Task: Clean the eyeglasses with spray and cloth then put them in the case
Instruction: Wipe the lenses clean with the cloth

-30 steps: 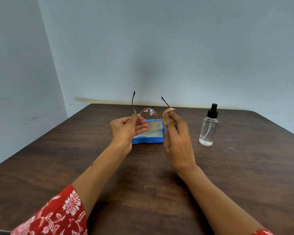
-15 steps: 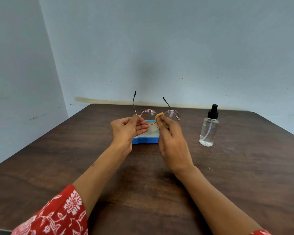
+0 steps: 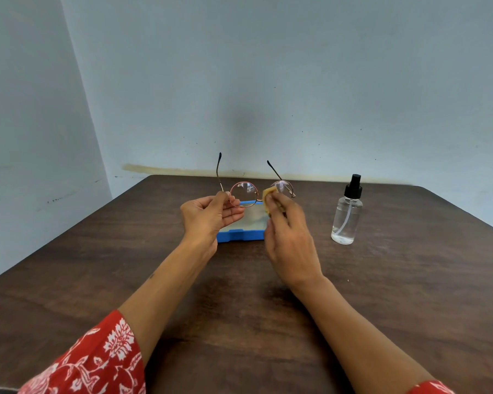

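Left hand (image 3: 211, 216): we note the grip pinches the eyeglasses (image 3: 244, 194) at the left rim, beside the left hinge, thumb and fingertips curled on the frame. Right hand (image 3: 289, 237): the grip is closed on a small yellow cloth (image 3: 269, 194), which it presses against the inner side of the right lens. Both hands hold the pair above the surface (image 3: 382, 294), lenses upright and facing us, the 2 temple arms open and pointing to the far wall (image 3: 268, 81).

Eyeglasses: round lenses, thin reddish-gold frame, dark temple tips. They hang over the far part of the surface, directly above the case (image 3: 239, 236); we cannot tell whether they touch it.

Case: blue, open, pale lining visible, lying flat between and behind the 2 hands, partly hidden by them.

Spray bottle (image 3: 347, 217): clear, with a black pump head, upright on the surface to the right of the right hand, apart from it. A little clear liquid sits at its bottom.

Red sleeve (image 3: 97, 362) with white floral print covers the left upper arm at the near left edge.
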Demonstrator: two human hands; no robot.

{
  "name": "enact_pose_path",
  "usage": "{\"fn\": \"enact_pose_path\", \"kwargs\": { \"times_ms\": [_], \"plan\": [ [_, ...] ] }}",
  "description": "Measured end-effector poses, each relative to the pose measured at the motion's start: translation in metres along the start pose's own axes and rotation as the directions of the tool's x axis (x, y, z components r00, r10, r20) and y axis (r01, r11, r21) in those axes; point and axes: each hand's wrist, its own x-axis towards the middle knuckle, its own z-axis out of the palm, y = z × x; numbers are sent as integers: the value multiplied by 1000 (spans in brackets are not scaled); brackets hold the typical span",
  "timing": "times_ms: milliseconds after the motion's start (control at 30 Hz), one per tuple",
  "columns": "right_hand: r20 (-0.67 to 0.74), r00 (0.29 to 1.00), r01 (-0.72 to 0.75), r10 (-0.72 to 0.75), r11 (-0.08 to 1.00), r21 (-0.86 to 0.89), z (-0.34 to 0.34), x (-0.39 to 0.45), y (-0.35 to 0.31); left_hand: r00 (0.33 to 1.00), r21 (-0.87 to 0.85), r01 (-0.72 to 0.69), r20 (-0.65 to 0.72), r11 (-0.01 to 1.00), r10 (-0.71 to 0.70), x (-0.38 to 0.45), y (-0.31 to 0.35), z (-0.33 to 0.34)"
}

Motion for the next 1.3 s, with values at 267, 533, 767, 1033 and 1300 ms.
{"fn": "enact_pose_path", "kwargs": {
  "times_ms": [267, 533, 767, 1033, 1300],
  "plan": [
    [-42, 994, -100, 99, 995, -30, -4, 1, 5, 1000, 7, 16, 13, 1000, -16, 1, -2, 2],
    [-60, 982, -175, 178, 983, 48, -6, 1, 8, 1000, 1, 7, 2, 1000, -7, 3, -1, 0],
    [59, 998, 13, -12, 1000, -22, -3, -1, -3, 1000, 13, 11, 3, 1000, -11, 2, -1, 0],
    [-62, 973, -220, 223, 974, 45, -8, 1, 10, 1000, 10, 22, 8, 1000, -22, 2, -1, 1],
    [7, 996, -94, 94, 996, 12, -4, 1, 5, 1000, 16, 11, -5, 1000, -11, 3, -1, -2]
  ]
}}
